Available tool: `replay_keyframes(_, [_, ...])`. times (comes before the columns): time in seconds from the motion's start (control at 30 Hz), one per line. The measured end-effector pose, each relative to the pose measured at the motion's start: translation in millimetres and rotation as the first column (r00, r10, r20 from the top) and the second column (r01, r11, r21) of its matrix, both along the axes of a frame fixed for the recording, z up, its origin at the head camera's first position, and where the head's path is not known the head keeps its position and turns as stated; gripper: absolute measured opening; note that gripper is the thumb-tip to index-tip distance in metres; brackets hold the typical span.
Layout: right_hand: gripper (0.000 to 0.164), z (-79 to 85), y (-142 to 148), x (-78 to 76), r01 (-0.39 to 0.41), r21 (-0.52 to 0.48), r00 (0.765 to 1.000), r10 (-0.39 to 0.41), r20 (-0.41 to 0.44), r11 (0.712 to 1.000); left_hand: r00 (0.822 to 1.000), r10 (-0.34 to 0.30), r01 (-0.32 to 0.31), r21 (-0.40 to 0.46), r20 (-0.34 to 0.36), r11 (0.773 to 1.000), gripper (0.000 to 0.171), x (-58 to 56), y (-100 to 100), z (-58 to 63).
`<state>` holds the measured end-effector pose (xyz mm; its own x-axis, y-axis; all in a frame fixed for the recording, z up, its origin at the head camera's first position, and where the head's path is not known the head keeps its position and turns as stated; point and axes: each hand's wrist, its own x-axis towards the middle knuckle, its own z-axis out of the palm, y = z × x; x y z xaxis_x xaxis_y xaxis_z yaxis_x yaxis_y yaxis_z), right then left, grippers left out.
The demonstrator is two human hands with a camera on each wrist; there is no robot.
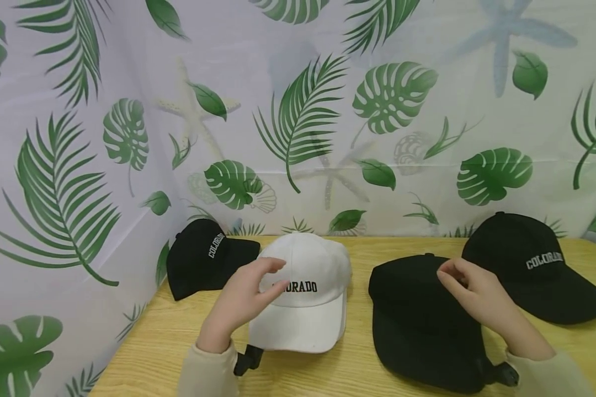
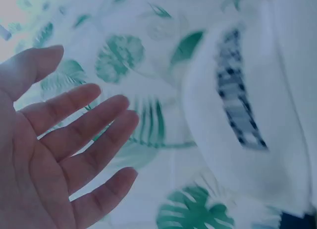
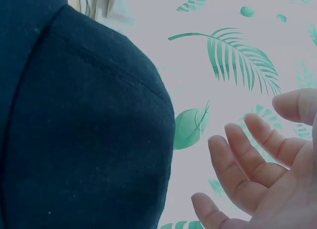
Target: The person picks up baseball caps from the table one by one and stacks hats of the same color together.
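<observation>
Head view, and here are both bare hands, up over the row of caps! The left hand [image 1: 245, 298] hovers by the white fabric baseball cap [image 1: 323, 264] with dark COLORADO lettering, thumb and fingertips overlapping its letters from this angle. The left wrist view settles it: fingers spread apart, nothing in them, a gap between them and the crown. Over to the right hand [image 1: 482, 298], poised above the all-black fabric baseball cap [image 1: 412, 309]; its fingers, too, stand apart and hold nothing, clear of the crown in the right wrist view. Both caps sit crown up on the yellow wood-grain table [image 1: 360, 336], brims towards the person. At far left, behind the white one, a black cap with slanting white lettering [image 1: 196, 273]; at far right, a black cap with level white lettering [image 1: 511, 253]. Behind them all, a white leaf-print cloth [image 1: 328, 33]!
</observation>
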<state>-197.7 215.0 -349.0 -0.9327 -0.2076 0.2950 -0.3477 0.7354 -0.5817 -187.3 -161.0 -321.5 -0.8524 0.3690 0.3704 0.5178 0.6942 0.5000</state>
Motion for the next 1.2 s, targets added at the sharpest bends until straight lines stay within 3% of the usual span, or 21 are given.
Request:
replay_keyframes(0.1, [0.018, -0.3, -0.4, 1.4, -0.005, 0.006, 1.000, 0.005, -0.011, 1.000, 0.993, 0.115, -0.116, 0.027, 0.037, 0.993, 0.029, -11.3, -16.6, -11.0])
replay_keyframes(0.23, [0.016, -0.9, -0.5, 3.0, -0.016, 0.004, 1.000, 0.016, -0.023, 1.000, 0.973, 0.221, -0.223, 0.027, 0.068, 0.974, 0.024, -26.4, -33.7, -24.2])
replay_keyframes(0.33, [0.016, -1.2, -0.7, 3.8, -0.018, 0.008, 1.000, 0.019, -0.021, 1.000, 0.953, 0.291, -0.288, -0.039, 0.083, 0.957, 0.027, -42.4, -42.7, -32.9])
replay_keyframes(0.43, [0.014, -1.5, -1.5, 4.1, -0.023, 0.015, 0.999, 0.024, -0.027, 1.000, 0.934, 0.348, -0.332, -0.162, 0.081, 0.929, 0.034, -60.4, -48.3, -41.9])
replay_keyframes(0.6, [0.011, -2.1, -3.4, 4.7, -0.033, 0.011, 0.998, 0.033, -0.053, 0.999, 0.921, 0.385, -0.339, -0.366, 0.060, 0.867, 0.045, -84.0, -52.0, -60.8])
replay_keyframes(0.8, [0.009, -4.2, -4.8, 5.7, -0.051, -0.007, 0.997, 0.051, -0.063, 0.999, 0.918, 0.393, -0.320, -0.503, 0.043, 0.803, 0.058, -98.2, -57.1, -76.8])
replay_keyframes(1.0, [0.009, -4.5, -6.2, 6.8, -0.053, -0.002, 0.996, 0.053, -0.070, 0.999, 0.906, 0.414, -0.306, -0.540, 0.088, 0.784, 0.067, -109.4, -64.6, -89.0])
replay_keyframes(1.2, [0.008, -5.4, -7.8, 7.3, -0.059, -0.001, 0.995, 0.059, -0.083, 0.998, 0.884, 0.457, -0.318, -0.587, 0.099, 0.744, 0.067, -116.5, -69.1, -98.9])
